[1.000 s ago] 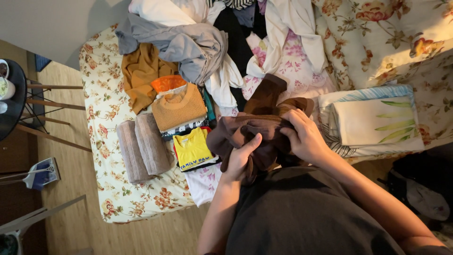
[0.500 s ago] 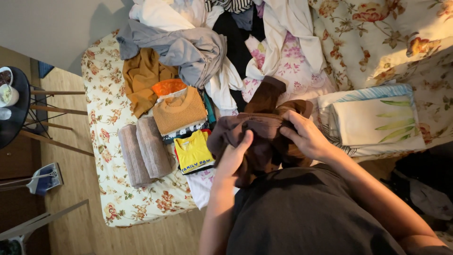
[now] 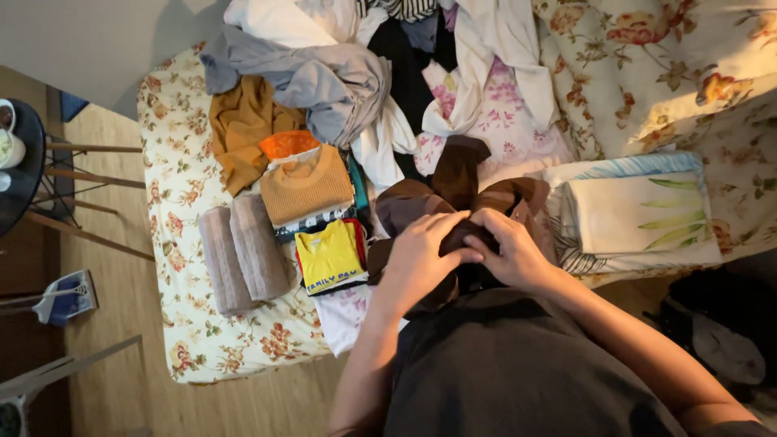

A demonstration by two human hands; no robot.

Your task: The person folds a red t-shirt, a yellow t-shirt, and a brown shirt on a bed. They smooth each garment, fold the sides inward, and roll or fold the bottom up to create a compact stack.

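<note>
Two hands are closed on one brown garment (image 3: 453, 202) at the centre of the frame, just above the person's dark-shirted torso: the left hand (image 3: 417, 263) is pressed down over its lower fold with fingers curled, and the right hand (image 3: 510, 251) is clamped on the bunched cloth just beside it, so both grips are held narrow around the fabric, the fingertips nearly touching. Judged from how things lie, the folding is partly done. Left of centre, on the floral bed (image 3: 174, 202), a finished group is laid out: two rolled or folded taupe towels (image 3: 243, 255) side by side, one mustard ribbed sweater (image 3: 307, 186) stacked over other folded pieces with one orange item (image 3: 290, 144) showing above it, and one yellow printed T-shirt (image 3: 329, 255) folded below, with a pale floral piece under that. At the right, one folded sheet with green leaf print (image 3: 639, 210) is set on a blue-edged cloth. Left undone is the loose heap across the top of the frame: one ochre top (image 3: 239, 129), one grey garment (image 3: 324, 77), several white pieces (image 3: 283, 16), one pink-flowered cloth (image 3: 494, 121) and some dark ones; the exact count in that heap cannot be told, since the pieces overlap. At the far left edge, one dark round table (image 3: 20, 190) carrying a cup is seen.
</note>
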